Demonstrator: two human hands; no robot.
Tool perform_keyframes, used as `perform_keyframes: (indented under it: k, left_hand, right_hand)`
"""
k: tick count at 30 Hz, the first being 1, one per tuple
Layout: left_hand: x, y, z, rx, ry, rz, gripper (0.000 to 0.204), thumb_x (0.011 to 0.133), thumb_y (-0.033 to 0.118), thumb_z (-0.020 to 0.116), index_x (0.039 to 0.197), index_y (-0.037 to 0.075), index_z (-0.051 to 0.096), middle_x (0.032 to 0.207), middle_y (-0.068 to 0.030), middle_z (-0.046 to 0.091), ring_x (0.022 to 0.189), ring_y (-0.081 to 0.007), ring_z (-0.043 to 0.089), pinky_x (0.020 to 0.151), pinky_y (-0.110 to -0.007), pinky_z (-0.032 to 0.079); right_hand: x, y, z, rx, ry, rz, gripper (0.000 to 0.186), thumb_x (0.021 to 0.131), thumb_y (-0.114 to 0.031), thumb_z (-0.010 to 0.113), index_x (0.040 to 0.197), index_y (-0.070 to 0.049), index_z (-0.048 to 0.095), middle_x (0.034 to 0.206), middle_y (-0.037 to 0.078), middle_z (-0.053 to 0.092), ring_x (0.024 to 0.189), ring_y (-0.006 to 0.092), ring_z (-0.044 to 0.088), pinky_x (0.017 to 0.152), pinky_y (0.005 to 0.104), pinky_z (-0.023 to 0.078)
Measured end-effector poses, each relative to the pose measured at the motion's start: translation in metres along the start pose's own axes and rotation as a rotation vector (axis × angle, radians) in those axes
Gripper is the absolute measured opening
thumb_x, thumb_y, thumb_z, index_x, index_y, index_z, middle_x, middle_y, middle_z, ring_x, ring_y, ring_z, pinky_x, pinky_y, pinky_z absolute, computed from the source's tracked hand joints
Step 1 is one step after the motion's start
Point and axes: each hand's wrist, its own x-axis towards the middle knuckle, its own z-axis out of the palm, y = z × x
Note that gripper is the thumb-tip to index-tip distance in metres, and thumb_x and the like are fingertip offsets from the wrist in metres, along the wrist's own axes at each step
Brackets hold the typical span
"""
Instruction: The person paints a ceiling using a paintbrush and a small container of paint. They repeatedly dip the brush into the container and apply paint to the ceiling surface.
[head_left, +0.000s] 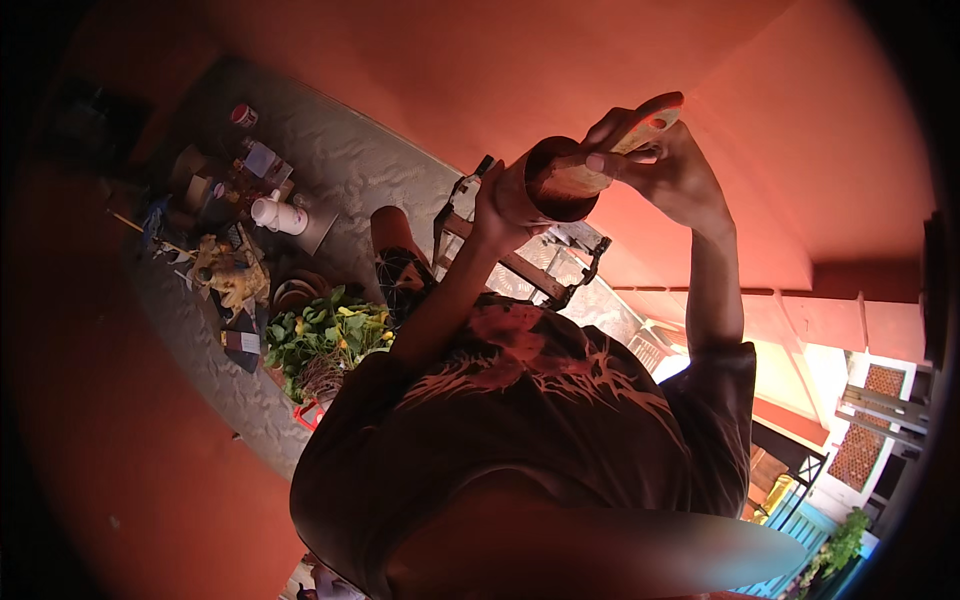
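My left hand (505,215) grips a reddish-brown cylindrical container (515,190) from the side and below, in front of a red-orange wall. My right hand (680,175) holds a wide paintbrush (633,127) by its flat wooden handle, which has red on it and a hole near the end. The brush's lower part is inside or over the container's open mouth, its tip hard to make out in the shadow. Below the container is a dark metal-framed wooden stand (530,270).
A grey floor (320,130) on the left holds a white jug (280,213), a small bucket (243,115), crumpled yellowish material (228,270) and boxes. A leafy potted plant (320,340) is beside my body. Red walls (780,150) surround me; a bright opening with blue railings (800,550) lies lower right.
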Motion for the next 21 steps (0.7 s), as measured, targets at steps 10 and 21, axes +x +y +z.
perform_keyframes:
  k: [10,21]
  left_hand:
    - [-0.004,0.01,0.029,0.153,0.142,0.122,0.07,0.101,0.061,0.036,0.146,0.01,0.048,0.139,-0.0144,0.057,0.12,-0.0304,0.064,0.085,-0.046,0.062]
    - [-0.006,0.008,0.029,0.113,0.18,0.136,0.066,0.097,0.064,0.045,0.143,0.016,0.05,0.141,-0.0067,0.056,0.128,-0.0276,0.057,0.104,-0.054,0.048]
  right_hand:
    - [0.012,-0.004,0.02,-0.148,-0.032,-0.044,0.016,0.086,-0.011,0.082,0.095,-0.002,0.072,0.085,0.004,0.071,0.078,0.0127,0.067,0.068,0.0293,0.053]
    - [0.01,-0.001,0.05,-0.774,-0.083,-0.163,0.029,0.083,-0.033,0.08,0.106,-0.016,0.076,0.089,0.009,0.07,0.089,0.0297,0.068,0.079,0.044,0.054]
